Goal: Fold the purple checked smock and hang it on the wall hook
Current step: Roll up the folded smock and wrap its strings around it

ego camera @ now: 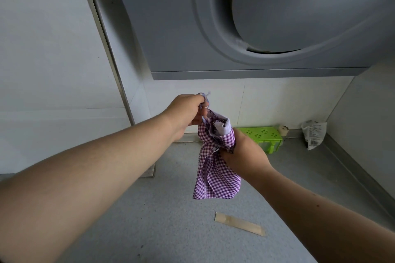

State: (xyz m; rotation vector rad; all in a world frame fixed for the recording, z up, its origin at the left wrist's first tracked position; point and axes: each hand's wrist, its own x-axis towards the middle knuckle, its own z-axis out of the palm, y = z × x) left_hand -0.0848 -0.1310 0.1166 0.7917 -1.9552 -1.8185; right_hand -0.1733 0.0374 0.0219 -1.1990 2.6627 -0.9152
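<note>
The purple checked smock point(215, 175) hangs bunched and folded above the grey counter, in front of the white tiled wall. My left hand point(186, 113) pinches its pale lilac strap loop point(205, 97) and holds it up against the wall just below the range hood. The wall hook is hidden behind the loop and my fingers. My right hand point(243, 156) grips the bundled body of the smock from the right side, at its lilac-trimmed top.
A grey ROBAM range hood point(245, 28) overhangs the wall right above my hands. On the grey counter point(171, 220) lie a strip of tan tape point(239, 223), a green plastic box point(264, 137), a small roll and a crumpled bag point(314, 134) in the corner.
</note>
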